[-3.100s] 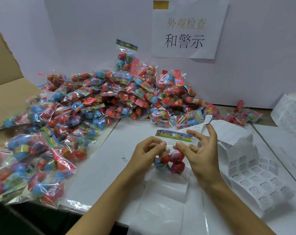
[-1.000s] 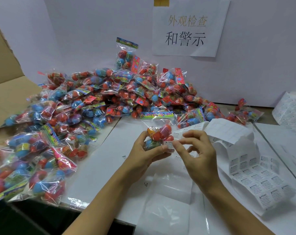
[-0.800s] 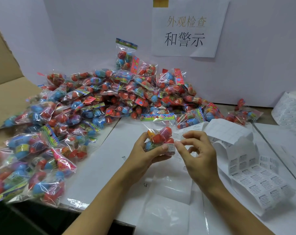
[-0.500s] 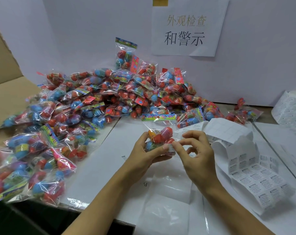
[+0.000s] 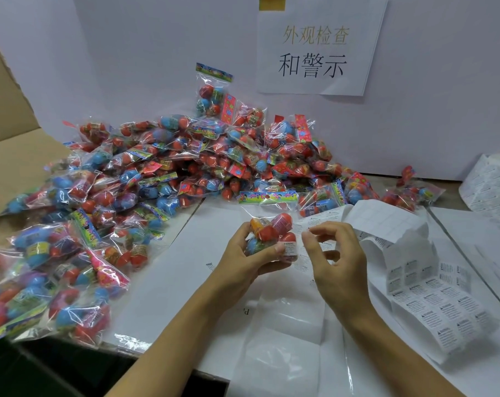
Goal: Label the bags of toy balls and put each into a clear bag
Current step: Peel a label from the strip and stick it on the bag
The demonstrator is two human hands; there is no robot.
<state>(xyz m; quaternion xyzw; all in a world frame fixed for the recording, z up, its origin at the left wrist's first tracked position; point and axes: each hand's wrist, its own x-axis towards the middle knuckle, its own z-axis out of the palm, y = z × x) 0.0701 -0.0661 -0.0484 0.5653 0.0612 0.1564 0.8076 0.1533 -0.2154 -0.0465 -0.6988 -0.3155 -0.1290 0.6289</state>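
My left hand [image 5: 244,257] grips a small bag of toy balls [image 5: 271,227] upright above the table, thumb pressing a white warning label [image 5: 289,248] stuck on the bag's lower right. My right hand [image 5: 333,259] hovers just right of the bag with fingers loosely curled, holding nothing and not touching the label. A stack of clear bags [image 5: 286,348] lies flat on the table below my hands.
A large heap of bagged toy balls [image 5: 145,179] fills the left and back of the table. A long strip of label sheet [image 5: 432,302] trails to the right, with a label roll [image 5: 492,184] at the far right. A paper sign [image 5: 317,44] hangs on the back wall.
The bag was turned upright from lying low between both hands. My right hand pressed the label onto it and has now drawn a little away to the right.
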